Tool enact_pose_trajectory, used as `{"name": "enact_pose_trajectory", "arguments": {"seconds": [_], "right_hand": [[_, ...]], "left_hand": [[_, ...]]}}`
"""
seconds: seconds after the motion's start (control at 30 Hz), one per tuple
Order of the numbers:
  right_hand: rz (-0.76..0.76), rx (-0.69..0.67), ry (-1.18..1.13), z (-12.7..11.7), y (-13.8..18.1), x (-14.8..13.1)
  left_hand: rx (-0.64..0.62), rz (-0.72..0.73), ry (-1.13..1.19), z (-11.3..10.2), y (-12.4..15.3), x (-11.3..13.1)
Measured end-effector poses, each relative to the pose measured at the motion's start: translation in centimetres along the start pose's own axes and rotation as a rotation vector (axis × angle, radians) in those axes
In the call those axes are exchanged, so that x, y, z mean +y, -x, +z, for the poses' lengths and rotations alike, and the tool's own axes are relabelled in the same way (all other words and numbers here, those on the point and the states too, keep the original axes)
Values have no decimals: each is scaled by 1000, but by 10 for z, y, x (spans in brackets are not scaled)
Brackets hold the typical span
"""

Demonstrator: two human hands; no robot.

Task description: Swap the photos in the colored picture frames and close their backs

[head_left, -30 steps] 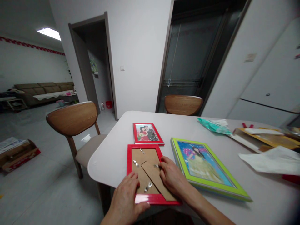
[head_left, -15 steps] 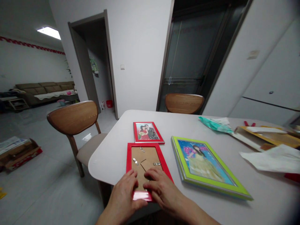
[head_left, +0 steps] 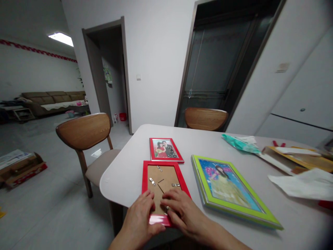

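Your left hand (head_left: 139,217) lies flat and open on the near rim of the face-down red photo frame (head_left: 161,175), just left of the green photo frame (head_left: 229,187). Your right hand (head_left: 182,213) curls its fingertips over the backing clip (head_left: 167,208), grip unclear. This looks like clip-fastening, and the next move calls for precise fingertip pressure.

white walls (head_left: 161,52) | grey floor (head_left: 47,205) | wooden chair (head_left: 84,132) | sofa (head_left: 53,100)

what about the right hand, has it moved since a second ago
Yes: the right hand slid toward the near edge of the face-down red frame, off its right rim.
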State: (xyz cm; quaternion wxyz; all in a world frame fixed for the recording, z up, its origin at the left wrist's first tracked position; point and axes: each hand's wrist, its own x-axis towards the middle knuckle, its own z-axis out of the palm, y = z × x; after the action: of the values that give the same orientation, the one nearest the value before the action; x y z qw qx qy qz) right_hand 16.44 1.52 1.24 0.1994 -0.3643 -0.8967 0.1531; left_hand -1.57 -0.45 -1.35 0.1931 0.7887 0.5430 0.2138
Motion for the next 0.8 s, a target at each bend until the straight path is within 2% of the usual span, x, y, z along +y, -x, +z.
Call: {"name": "enact_pose_trajectory", "arguments": {"seconds": [0.13,0.33,0.53,0.8], "right_hand": [[105,75,-9,8,-28,10],[169,31,149,21,-59,14],[140,54,114,29,-58,17],[126,56,67,26,-56,14]], "left_hand": [[-9,5,-11,0,0,0],[-20,2,-2,-3,2,1],[-12,7,2,-1,0,-1],[-9,4,9,-1,-1,0]]}}
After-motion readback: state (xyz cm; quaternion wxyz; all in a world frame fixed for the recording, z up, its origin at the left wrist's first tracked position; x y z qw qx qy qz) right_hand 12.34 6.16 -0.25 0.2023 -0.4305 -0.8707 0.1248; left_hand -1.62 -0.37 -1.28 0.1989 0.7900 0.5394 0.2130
